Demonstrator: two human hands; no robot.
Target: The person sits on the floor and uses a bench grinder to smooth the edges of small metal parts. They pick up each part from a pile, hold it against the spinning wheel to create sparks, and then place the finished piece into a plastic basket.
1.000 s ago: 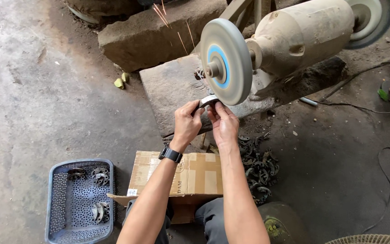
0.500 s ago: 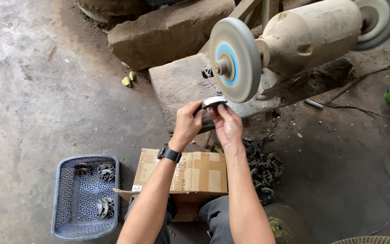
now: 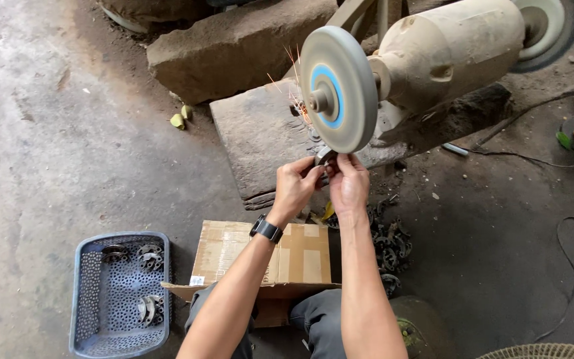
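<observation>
Our left hand (image 3: 295, 188) and right hand (image 3: 349, 183) pinch a small metal part (image 3: 325, 156), grip closed, against the grinding wheel (image 3: 337, 89). Sparks over the stone slab (image 3: 260, 133). Dirty concrete floor (image 3: 54, 133); blue basket (image 3: 81, 299), cardboard box (image 3: 300, 256) nearby.

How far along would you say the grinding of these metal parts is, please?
Done, it seems: a few metal parts lie in the blue perforated basket. In hand: left hand and right hand press a small metal part to the grinding wheel, sparks flying. Left: a dark pile of parts on the floor.
</observation>
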